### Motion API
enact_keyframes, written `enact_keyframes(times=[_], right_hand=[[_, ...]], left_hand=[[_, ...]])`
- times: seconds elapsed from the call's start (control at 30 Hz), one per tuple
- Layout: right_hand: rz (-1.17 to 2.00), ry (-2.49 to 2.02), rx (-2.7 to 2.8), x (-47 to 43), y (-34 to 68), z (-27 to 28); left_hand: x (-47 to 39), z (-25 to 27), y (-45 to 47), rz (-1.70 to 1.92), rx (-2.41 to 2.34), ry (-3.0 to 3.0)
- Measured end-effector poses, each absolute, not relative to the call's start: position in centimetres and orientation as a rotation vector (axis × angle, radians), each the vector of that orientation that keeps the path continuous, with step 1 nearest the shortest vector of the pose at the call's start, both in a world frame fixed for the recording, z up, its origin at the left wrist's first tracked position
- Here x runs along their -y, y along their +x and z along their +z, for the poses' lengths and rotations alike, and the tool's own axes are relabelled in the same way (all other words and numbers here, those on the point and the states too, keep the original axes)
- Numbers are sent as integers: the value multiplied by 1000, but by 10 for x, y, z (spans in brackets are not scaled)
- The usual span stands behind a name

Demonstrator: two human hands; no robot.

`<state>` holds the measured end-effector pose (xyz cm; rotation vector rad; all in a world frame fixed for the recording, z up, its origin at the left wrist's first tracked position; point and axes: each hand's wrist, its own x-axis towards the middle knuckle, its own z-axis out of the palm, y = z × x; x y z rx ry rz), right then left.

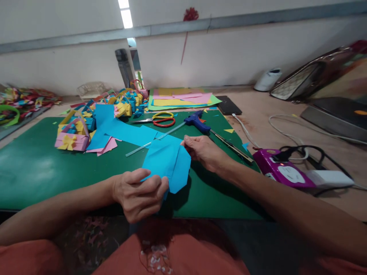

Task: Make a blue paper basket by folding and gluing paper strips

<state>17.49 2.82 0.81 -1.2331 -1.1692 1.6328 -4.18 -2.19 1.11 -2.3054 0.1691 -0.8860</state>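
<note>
The left hand [145,195] gripped the lower left of a folded blue paper [164,158]; the right hand [205,151] pinched its upper right edge — both held it over the green mat [86,179] on the desk [258,109]. Scissors [151,120] and a blue glue gun [197,122] lay beyond — a pink basket [82,143] stood leftward.

A bright blue sheet of folded paper [163,158] is held up in the near middle of the scene, tilted so that its broad face shows. It is plain and matte, worked into layered panels. The wider panel lies on the left, smooth apart from faint slanting creases. On the right sits a narrower flap with its corners angled off; a straight edge between the two runs from the near side toward the far right. The near left part is hidden, and a small blue tip pokes out at the near end.
</note>
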Motion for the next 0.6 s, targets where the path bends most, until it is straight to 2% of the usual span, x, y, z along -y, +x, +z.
enact_keyframes(times=[0.6], right_hand=[[1597,-1221,1253,-26,174,5]], left_hand=[[17,10,-47,-862,20,-2254]])
